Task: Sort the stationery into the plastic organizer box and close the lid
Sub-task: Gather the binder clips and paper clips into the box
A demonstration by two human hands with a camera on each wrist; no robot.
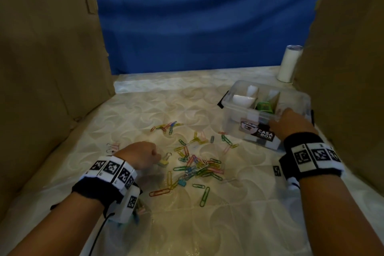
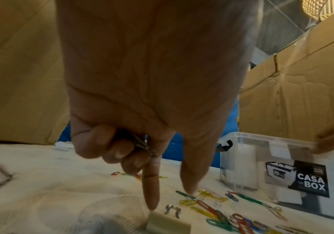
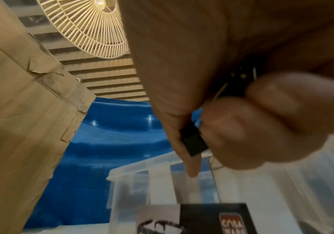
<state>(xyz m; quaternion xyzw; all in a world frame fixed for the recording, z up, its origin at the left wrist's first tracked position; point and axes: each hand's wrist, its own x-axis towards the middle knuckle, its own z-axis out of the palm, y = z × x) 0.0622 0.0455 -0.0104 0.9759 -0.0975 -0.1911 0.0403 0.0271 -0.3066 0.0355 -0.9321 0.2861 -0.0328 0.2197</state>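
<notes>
The clear plastic organizer box (image 1: 232, 114) stands open at the right, with white dividers and a green item (image 1: 265, 107) inside. My right hand (image 1: 280, 114) is at its front rim; in the right wrist view this hand (image 3: 208, 152) pinches a black binder clip (image 3: 193, 143) just above the box (image 3: 142, 182). My left hand (image 1: 158, 158) is beside a cream binder clip (image 1: 164, 162). In the left wrist view its index fingertip touches that clip (image 2: 168, 224), while the curled fingers (image 2: 110, 148) hold metal clip wires (image 2: 144, 145). Coloured paper clips (image 1: 199, 166) lie scattered between the hands.
Cardboard walls rise on the left (image 1: 52, 58) and right (image 1: 349, 68), with a blue cloth (image 1: 197, 16) behind. A white cylinder (image 1: 289, 64) stands behind the box. More binder clips (image 1: 112, 147) lie left of my left hand. A black latch (image 2: 225, 145) sits on the box's left end.
</notes>
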